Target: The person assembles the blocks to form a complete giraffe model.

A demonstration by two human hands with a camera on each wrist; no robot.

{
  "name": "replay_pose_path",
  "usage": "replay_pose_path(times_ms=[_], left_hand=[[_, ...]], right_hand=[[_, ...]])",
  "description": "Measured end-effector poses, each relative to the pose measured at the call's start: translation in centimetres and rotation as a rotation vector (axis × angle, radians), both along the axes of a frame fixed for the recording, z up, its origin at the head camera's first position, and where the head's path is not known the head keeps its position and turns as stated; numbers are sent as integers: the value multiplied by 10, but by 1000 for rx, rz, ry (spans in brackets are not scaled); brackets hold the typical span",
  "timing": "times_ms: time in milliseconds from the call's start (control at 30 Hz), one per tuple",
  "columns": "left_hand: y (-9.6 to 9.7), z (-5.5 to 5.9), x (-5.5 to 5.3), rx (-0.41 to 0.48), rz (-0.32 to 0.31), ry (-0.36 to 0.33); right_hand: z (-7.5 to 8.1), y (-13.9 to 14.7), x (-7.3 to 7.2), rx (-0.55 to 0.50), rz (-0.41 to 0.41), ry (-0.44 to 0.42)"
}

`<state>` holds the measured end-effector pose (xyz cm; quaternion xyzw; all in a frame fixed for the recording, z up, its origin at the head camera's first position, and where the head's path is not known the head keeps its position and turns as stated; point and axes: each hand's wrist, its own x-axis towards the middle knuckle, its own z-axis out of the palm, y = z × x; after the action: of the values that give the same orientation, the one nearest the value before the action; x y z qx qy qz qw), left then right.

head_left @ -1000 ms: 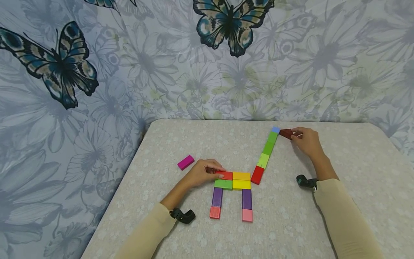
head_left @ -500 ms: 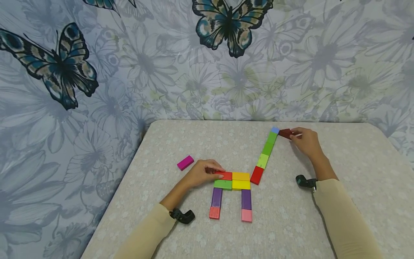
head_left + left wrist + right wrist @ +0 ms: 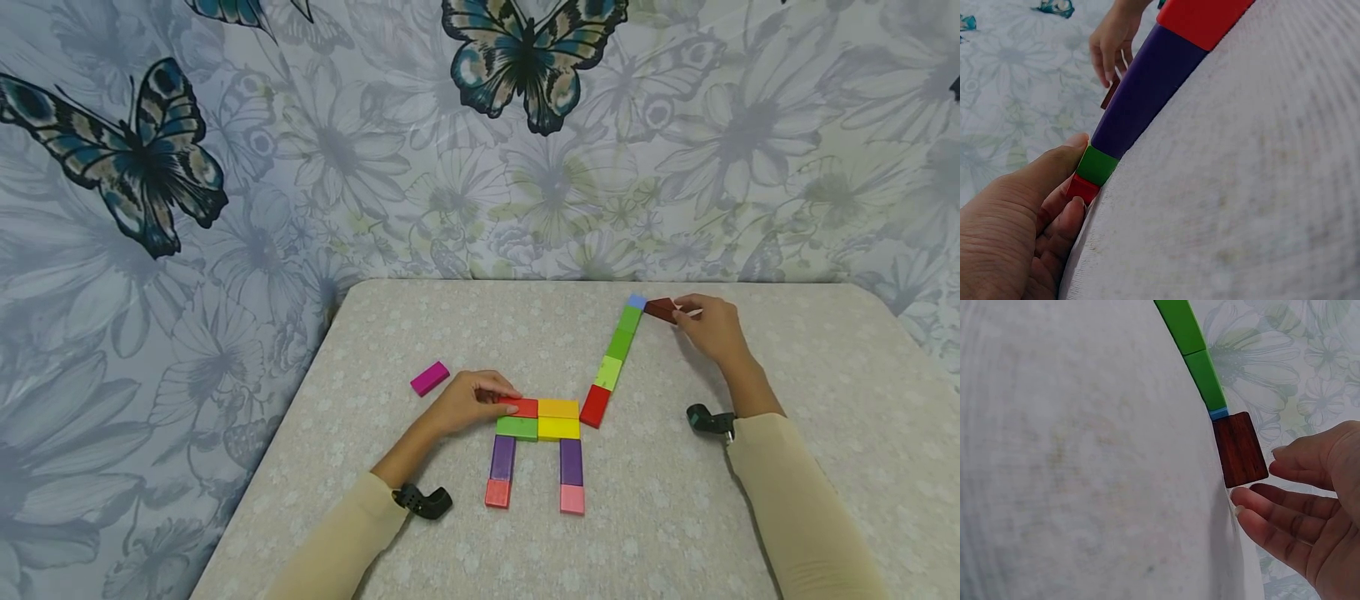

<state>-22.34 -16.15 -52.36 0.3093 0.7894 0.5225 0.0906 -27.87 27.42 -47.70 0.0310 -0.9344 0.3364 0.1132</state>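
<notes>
In the head view, my left hand [image 3: 471, 402] holds the left end of a red block [image 3: 528, 407], thumb and fingers at its sides. Below that block lies a green block [image 3: 517, 428], with two yellow blocks [image 3: 558, 418] to the right. My right hand [image 3: 708, 327] pinches a dark brown wooden block [image 3: 660, 310] by its right end. The brown block's left end meets a small blue block [image 3: 637, 302] topping a slanted row of green blocks [image 3: 619, 343]. In the right wrist view, the fingertips [image 3: 1239, 511] are right at the brown block's edge.
A second red block [image 3: 596, 407] ends the slanted row at the bottom. Two purple blocks [image 3: 572, 462] with pink blocks [image 3: 572, 500] below form leg-like columns. One magenta block [image 3: 430, 378] lies apart at the left. The patterned tablecloth [image 3: 675, 517] reaches back to the wall.
Both hands stay in nearly the same place on their blocks. The view has shifted very slightly; the blocks keep their arrangement.
</notes>
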Motion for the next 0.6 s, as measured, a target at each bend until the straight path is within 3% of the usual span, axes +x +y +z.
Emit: replay_pose_path(times_ms=[200, 433, 600], left_hand=[[1, 2, 0, -27, 1, 8], [3, 26, 12, -6, -19, 4], [3, 30, 15, -6, -15, 12]], right_hand=[[5, 3, 1, 15, -11, 44], [18, 1, 4, 29, -47, 93], [33, -5, 9, 11, -30, 117]])
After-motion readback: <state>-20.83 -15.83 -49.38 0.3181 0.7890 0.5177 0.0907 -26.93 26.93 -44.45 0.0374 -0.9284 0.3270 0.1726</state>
